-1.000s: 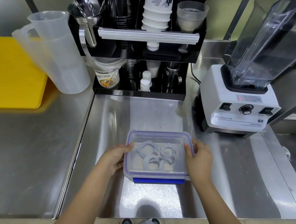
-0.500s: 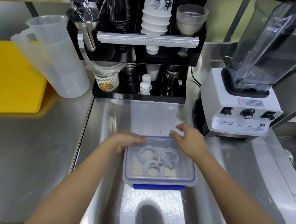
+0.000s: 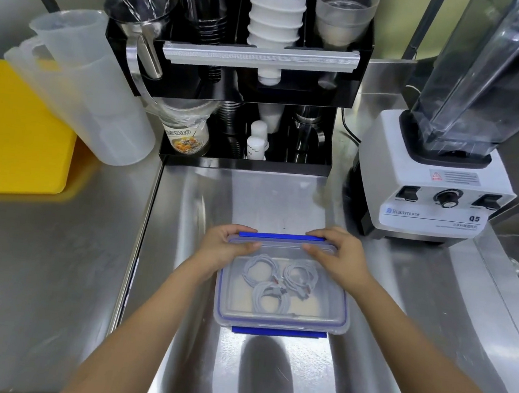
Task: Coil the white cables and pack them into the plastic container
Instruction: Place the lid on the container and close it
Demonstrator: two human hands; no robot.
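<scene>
Sitting on the steel worktop (image 3: 384, 305), near the middle: a clear plastic container (image 3: 278, 321) with its lid on, three coiled white cables (image 3: 278, 281) lying inside. Pressing on the far edge by the blue latch (image 3: 281, 237): left hand (image 3: 225, 247) at the far-left corner, right hand (image 3: 337, 254) at the far-right corner, each grip closing on the lid rim. Standing to the far right, a white blender (image 3: 434, 195); to the far left, a clear jug (image 3: 92, 98).
</scene>
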